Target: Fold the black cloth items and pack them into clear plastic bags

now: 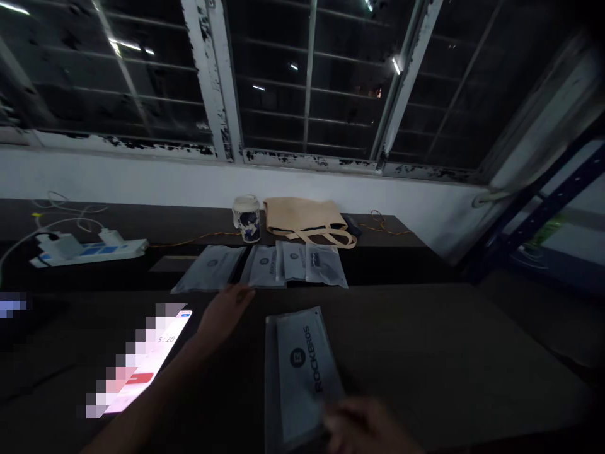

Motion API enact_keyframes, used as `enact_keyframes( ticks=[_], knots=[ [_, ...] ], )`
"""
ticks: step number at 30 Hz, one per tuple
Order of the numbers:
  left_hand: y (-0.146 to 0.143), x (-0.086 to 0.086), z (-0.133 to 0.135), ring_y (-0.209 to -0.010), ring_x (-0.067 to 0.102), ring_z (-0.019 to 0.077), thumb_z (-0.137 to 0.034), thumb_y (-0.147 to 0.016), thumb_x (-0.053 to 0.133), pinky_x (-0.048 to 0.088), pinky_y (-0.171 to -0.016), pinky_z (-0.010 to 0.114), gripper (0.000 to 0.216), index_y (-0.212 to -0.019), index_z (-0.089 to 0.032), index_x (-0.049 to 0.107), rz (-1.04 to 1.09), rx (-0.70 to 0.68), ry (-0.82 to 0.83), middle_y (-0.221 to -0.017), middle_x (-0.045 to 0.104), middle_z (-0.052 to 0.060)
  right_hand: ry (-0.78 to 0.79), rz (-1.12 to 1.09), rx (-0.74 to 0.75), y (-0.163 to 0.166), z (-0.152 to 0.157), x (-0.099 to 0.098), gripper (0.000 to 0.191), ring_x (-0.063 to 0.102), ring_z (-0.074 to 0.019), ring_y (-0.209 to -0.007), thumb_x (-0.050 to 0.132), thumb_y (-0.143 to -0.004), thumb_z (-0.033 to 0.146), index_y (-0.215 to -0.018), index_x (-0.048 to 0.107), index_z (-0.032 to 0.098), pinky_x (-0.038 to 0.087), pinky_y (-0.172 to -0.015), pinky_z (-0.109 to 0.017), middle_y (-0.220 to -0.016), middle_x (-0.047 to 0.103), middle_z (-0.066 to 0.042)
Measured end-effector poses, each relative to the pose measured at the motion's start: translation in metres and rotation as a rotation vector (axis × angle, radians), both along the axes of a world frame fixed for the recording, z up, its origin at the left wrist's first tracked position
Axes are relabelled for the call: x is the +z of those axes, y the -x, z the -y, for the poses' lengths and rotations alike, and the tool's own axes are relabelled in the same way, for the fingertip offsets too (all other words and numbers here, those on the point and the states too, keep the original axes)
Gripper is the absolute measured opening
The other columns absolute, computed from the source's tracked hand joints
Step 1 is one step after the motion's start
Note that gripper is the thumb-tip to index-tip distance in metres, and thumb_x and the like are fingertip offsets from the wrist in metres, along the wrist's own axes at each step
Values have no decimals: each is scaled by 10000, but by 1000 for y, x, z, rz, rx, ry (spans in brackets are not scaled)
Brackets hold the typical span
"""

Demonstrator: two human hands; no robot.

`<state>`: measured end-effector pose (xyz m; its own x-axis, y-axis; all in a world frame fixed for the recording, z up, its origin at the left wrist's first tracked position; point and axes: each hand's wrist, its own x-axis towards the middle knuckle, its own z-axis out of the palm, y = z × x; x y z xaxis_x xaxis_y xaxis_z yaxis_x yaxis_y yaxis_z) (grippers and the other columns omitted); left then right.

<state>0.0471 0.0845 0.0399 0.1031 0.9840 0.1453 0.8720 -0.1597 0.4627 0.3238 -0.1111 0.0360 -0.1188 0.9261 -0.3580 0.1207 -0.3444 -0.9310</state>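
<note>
My left hand (230,306) reaches over the dark table to the near edge of a row of pouches. Its fingers are bent beside a ROCKBROS pouch (263,266); dim light hides the fingertips, and contact is unclear. Close in front of me lies a translucent pouch (302,359) with a dark round logo and ROCKBROS lettering. My right hand (366,425), blurred, has its fingers closed on that pouch's lower right edge. The row also holds a left pouch (210,268), a narrow pouch (294,260) and a right pouch (325,265) with a dark item showing inside.
A lit phone (161,353) lies left of my forearm. Behind it sits a power strip (92,251) with plugs and cables. A patterned cup (246,219) and a beige tote bag (302,216) stand at the wall under barred windows. A blue metal rack (520,224) rises at right.
</note>
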Motion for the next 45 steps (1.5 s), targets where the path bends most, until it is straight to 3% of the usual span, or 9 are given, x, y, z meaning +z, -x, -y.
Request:
enact_keyframes(
  ticks=[2, 6, 11, 17, 24, 27, 34, 39, 45],
  knots=[
    [8, 8, -20, -1099, 551, 234, -421, -904, 341, 397, -953, 358, 392, -1109, -187, 580, -13, 31, -67, -1151, 612, 92, -244, 178, 78, -24, -43, 14, 302, 654, -195, -759, 578, -794, 496, -867, 710, 235, 497, -699, -301, -813, 713, -34],
    [-7, 9, -59, -1286, 383, 246, -389, -905, 383, 307, -1052, 380, 383, -1225, -244, 534, -52, 40, -91, -1358, 479, 68, -668, 570, -138, -42, -157, 13, 375, 603, -232, -1008, 551, -798, 505, -1017, 671, 225, 436, -915, -354, -1054, 675, -66],
    [-50, -4, -95, -1286, 361, 361, -506, -874, 429, 321, -985, 578, 550, -1350, -231, 416, -92, 150, 60, -1424, 386, 145, -660, 674, -263, -51, -240, -24, 496, 485, -289, -1187, 571, -764, 537, -1100, 640, 178, 361, -1001, -440, -1165, 614, -131],
    [-97, -10, -107, -1242, 392, 439, -669, -805, 362, 358, -928, 550, 678, -1317, -239, 478, -86, 145, 166, -1401, 389, 202, -657, 743, -345, -98, -226, -42, 494, 521, -260, -1152, 475, -822, 554, -1075, 652, 169, 379, -989, -410, -1139, 619, -138],
    [-189, -9, -75, -1263, 387, 394, -719, -801, 300, 336, -964, 499, 713, -1308, -252, 482, -52, -110, 160, -1434, 370, 175, -651, 831, -495, -145, -191, -20, 585, 546, -290, -1073, 422, -806, 616, -1036, 646, 127, 414, -924, -432, -1095, 609, -176],
    [-199, -4, -66, -1303, 340, 367, -679, -843, 248, 304, -999, 490, 689, -1356, -253, 418, -49, -158, 108, -1466, 316, 169, -686, 896, -555, -155, -179, -12, 593, 530, -304, -1079, 434, -781, 641, -996, 648, 131, 402, -927, -435, -1085, 605, -181],
    [-90, 5, -80, -1233, 419, 287, -432, -886, 430, 359, -977, 392, 454, -1270, -198, 499, -155, 38, -19, -1371, 431, 139, -614, 778, -410, -141, -153, -21, 440, 620, -245, -907, 493, -785, 574, -925, 652, 189, 460, -821, -364, -973, 670, -96],
    [20, -2, -86, -1223, 393, 431, -471, -855, 461, 325, -958, 560, 548, -1266, -110, 499, -256, 337, -11, -1331, 438, 241, -592, 690, -279, -113, -131, -28, 358, 603, -254, -963, 522, -793, 516, -901, 653, 202, 444, -877, -385, -1016, 656, -98],
    [33, -23, -83, -1229, 382, 464, -566, -848, 425, 325, -912, 616, 654, -1327, -121, 455, -295, 377, -7, -1364, 400, 284, -561, 626, -155, -86, -117, -33, 328, 596, -256, -1000, 512, -819, 497, -914, 653, 218, 439, -901, -406, -1037, 649, -93]
  ],
)
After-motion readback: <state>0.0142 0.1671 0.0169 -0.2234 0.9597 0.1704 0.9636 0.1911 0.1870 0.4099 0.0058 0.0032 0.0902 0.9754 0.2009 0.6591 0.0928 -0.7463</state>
